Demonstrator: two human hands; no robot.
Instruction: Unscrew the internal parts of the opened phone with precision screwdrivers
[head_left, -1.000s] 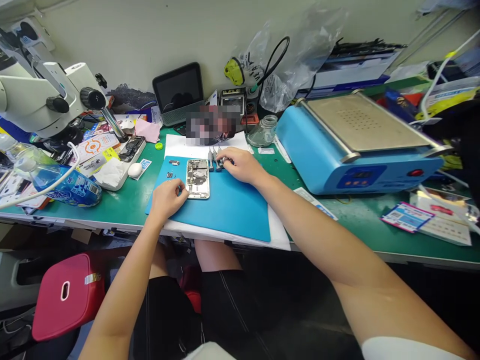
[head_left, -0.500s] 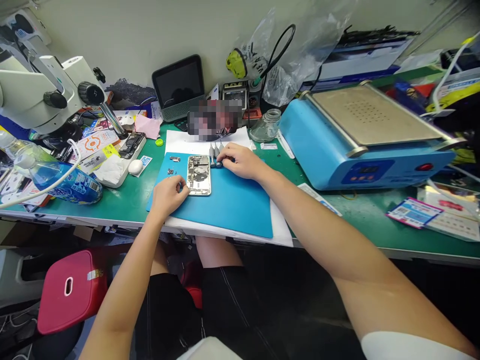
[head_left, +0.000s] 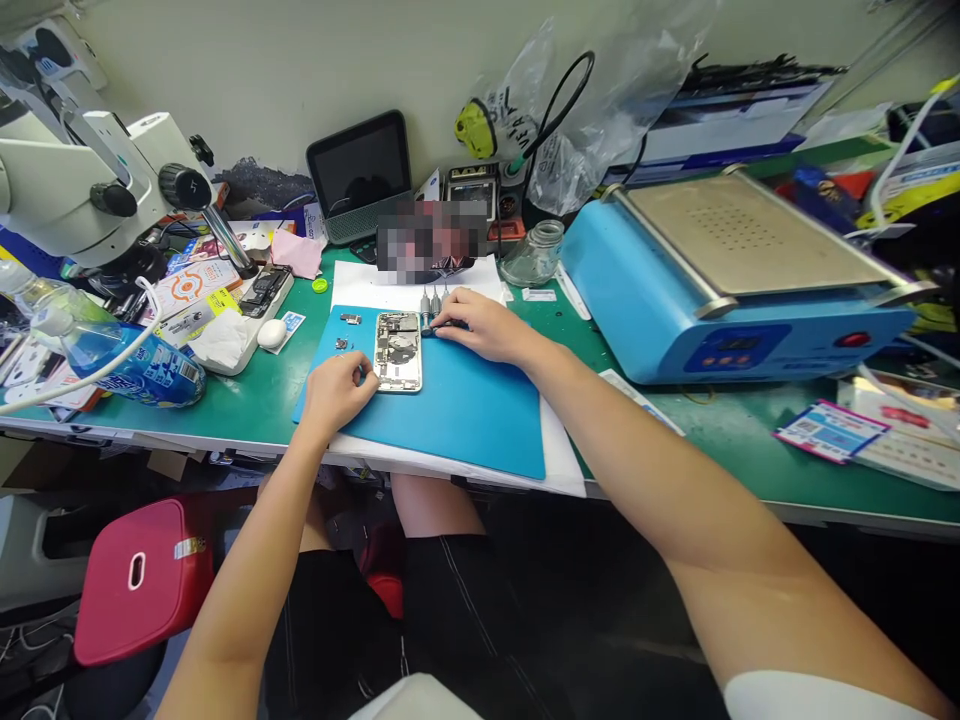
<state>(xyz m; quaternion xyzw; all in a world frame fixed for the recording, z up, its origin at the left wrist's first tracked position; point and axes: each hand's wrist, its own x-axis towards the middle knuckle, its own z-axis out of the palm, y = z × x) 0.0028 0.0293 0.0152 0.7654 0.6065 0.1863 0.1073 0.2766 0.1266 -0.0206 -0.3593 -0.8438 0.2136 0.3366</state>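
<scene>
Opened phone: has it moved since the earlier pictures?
No; against the blue mat, the opened phone shows no visible shift in any direction.

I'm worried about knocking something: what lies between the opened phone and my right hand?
The head view shows a few slim screwdrivers between the opened phone and the right hand, whose fingertips are at them.

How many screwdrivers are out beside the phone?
3 visible, side by side at the far edge of the blue mat: a left screwdriver nearest the opened phone, a middle screwdriver, and a right screwdriver partly behind the right hand. It may hide more.
</scene>
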